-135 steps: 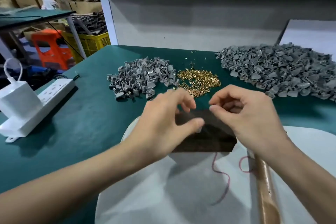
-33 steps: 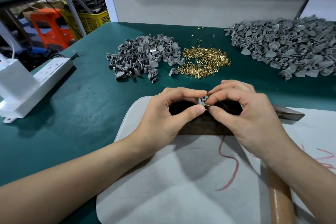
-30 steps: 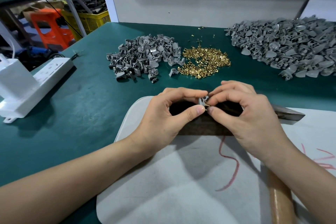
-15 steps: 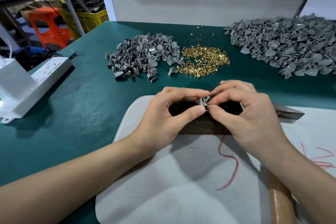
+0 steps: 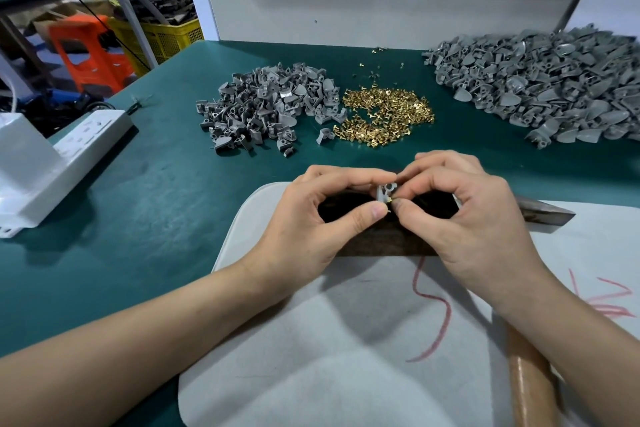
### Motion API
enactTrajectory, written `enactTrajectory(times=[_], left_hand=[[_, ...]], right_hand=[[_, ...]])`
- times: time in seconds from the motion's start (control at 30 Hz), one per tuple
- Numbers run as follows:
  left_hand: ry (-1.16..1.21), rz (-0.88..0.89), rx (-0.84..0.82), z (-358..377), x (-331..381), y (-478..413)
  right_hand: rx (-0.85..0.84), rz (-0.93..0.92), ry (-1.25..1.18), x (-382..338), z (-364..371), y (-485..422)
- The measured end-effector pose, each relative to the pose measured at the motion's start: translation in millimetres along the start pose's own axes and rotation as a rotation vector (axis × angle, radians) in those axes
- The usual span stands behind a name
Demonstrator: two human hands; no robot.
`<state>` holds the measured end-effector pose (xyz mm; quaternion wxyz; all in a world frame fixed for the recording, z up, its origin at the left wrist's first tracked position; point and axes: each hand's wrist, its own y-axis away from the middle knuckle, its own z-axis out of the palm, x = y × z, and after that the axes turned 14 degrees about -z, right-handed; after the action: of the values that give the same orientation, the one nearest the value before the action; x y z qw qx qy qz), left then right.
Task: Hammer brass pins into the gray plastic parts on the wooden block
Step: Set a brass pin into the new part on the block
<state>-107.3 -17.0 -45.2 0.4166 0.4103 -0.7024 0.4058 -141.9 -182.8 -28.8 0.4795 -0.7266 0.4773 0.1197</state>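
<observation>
The left hand is pinching a gray plastic part between thumb and forefinger. The right hand is pinching a brass pin against it (tiny, barely showing). Both are over the wooden block on the white mat at the desk's near edge. A hammer is lying right of the block, with loose pins farther back.

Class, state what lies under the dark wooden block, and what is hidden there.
The wooden block rests on a pale mat spread over the green table. Anything directly beneath the block is covered.
</observation>
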Motion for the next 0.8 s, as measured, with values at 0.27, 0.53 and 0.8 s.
enactTrajectory(times=[0.27,0.53,0.8], left_hand=[[0.001,0.009,0.013,0.1,0.5,0.3],[0.03,-0.008,0.011,0.2,1.3,1.1],[0.04,-0.025,0.016,0.9,0.9,0.6]], right_hand=[[0.019,-0.033,0.028,1.5,1.2,1.4],[0.025,-0.018,0.02,-0.6,2.9,0.9],[0.027,-0.01,0.01,-0.2,2.8,1.1]])
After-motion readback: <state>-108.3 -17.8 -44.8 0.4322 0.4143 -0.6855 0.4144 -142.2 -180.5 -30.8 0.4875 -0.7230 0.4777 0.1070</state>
